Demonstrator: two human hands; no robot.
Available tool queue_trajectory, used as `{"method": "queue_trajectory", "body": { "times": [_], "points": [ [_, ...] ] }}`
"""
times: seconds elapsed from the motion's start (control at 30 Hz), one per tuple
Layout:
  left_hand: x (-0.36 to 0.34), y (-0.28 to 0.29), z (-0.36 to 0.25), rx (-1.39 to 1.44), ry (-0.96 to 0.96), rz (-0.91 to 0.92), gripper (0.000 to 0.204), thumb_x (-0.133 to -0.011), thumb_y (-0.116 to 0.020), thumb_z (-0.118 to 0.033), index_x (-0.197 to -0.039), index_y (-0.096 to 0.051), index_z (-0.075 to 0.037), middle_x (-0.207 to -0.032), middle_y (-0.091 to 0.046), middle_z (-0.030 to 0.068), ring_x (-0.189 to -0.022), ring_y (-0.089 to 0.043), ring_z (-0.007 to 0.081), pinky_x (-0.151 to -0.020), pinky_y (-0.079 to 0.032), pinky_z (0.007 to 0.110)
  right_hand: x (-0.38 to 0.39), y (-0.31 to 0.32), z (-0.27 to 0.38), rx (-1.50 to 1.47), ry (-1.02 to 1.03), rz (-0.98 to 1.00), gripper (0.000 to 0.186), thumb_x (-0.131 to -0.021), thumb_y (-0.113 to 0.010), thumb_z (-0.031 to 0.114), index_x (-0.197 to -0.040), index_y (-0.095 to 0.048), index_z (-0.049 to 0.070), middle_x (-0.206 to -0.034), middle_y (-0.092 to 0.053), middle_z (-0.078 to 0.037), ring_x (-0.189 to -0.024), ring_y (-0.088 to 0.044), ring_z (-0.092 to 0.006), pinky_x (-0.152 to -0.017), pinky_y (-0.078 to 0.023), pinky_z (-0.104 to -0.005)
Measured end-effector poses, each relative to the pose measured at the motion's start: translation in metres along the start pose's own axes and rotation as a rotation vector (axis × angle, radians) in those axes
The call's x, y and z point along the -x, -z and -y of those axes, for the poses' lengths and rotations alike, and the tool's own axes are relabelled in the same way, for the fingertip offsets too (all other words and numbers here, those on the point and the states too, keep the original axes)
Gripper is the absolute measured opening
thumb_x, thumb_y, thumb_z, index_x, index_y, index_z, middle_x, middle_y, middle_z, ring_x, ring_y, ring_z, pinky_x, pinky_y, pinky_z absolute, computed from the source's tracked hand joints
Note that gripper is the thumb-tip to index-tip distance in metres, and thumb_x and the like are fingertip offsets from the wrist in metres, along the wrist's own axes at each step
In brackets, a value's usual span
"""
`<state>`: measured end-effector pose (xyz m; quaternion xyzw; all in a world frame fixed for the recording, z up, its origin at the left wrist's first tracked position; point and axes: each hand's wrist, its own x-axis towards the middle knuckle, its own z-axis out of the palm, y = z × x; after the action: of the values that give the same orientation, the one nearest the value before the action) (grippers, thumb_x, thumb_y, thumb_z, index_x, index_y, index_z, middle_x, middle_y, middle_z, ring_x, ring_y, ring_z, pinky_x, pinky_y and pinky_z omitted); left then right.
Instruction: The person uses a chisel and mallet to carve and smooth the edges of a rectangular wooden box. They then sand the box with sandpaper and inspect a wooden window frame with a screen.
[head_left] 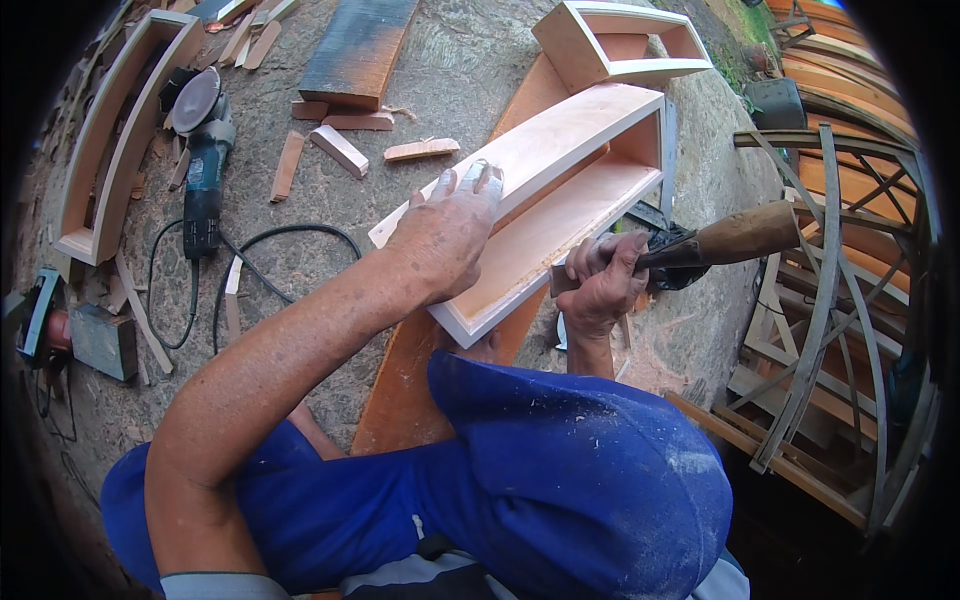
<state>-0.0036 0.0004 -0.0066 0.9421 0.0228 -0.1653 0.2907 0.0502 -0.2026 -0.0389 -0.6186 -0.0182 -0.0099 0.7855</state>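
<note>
My left hand (445,235) grasps the left end of the pale wooden box (565,135), fingers over its upper board, while my right hand (605,285) is clenched around a chisel (740,236) at its near edge. The box lies across an orange-brown plank (400,400) on rough grey ground (440,90). To the left are a grinder (203,180) and a wooden frame (135,150); another box (570,50) sits far right; beyond, on the right, a metal rack (828,220) stands by stacked boards (850,80).
</note>
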Motion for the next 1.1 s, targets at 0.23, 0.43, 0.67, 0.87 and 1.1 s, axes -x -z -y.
{"method": "queue_trajectory", "body": {
  "times": [0.23, 0.43, 0.67, 0.87, 1.1],
  "points": [
    [0.002, 0.003, -0.001, 0.035, 0.008, 0.003, 0.077, -0.088, -0.054, 0.004, -0.158, -0.024, 0.008, -0.157, -0.040, 0.0312, -0.150, -0.035, 0.0470, -0.123, -0.033, 0.056, -0.002, -0.011, 0.002, 0.050, -0.043, -0.075, 0.047, -0.108, -0.054, 0.050, -0.081, -0.044, 0.012, -0.057, -0.030, 0.005, -0.048, -0.031, -0.0071, -0.045, -0.028, -0.0259],
    [0.002, 0.002, 0.000, -0.005, 0.001, -0.003, 0.078, -0.088, -0.055, 0.004, -0.159, -0.024, 0.007, -0.158, -0.039, 0.0306, -0.150, -0.035, 0.0467, -0.123, -0.033, 0.056, -0.003, -0.013, 0.000, 0.079, -0.050, -0.155, 0.048, -0.107, -0.055, 0.052, -0.083, -0.044, 0.012, -0.057, -0.031, 0.005, -0.049, -0.031, -0.0074, -0.046, -0.029, -0.0255],
    [0.001, 0.000, -0.005, -0.013, 0.004, 0.019, 0.080, -0.087, -0.058, 0.002, -0.159, -0.023, 0.007, -0.160, -0.036, 0.0305, -0.151, -0.033, 0.0481, -0.121, -0.033, 0.060, 0.005, -0.018, -0.005, 0.143, -0.055, -0.193, 0.045, -0.106, -0.057, 0.049, -0.084, -0.044, 0.013, -0.059, -0.033, 0.005, -0.049, -0.032, -0.0076, -0.045, -0.030, -0.0260],
    [0.004, 0.007, -0.010, -0.041, -0.022, 0.019, 0.082, -0.086, -0.060, 0.002, -0.159, -0.022, 0.007, -0.161, -0.035, 0.0298, -0.149, -0.034, 0.0499, -0.119, -0.034, 0.064, 0.004, -0.018, 0.009, 0.043, -0.104, -0.011, 0.045, -0.109, -0.054, 0.047, -0.082, -0.046, 0.012, -0.059, -0.033, 0.005, -0.047, -0.030, -0.0069, -0.043, -0.028, -0.0262],
    [0.005, 0.002, -0.011, -0.045, -0.017, 0.022, 0.085, -0.085, -0.063, 0.000, -0.159, -0.021, 0.008, -0.161, -0.034, 0.0309, -0.149, -0.035, 0.0496, -0.117, -0.036, 0.065, 0.003, -0.021, 0.012, -0.059, -0.269, 0.253, 0.046, -0.109, -0.054, 0.046, -0.080, -0.048, 0.010, -0.057, -0.031, 0.005, -0.045, -0.028, -0.0062, -0.041, -0.026, -0.0256]
  ]
}}
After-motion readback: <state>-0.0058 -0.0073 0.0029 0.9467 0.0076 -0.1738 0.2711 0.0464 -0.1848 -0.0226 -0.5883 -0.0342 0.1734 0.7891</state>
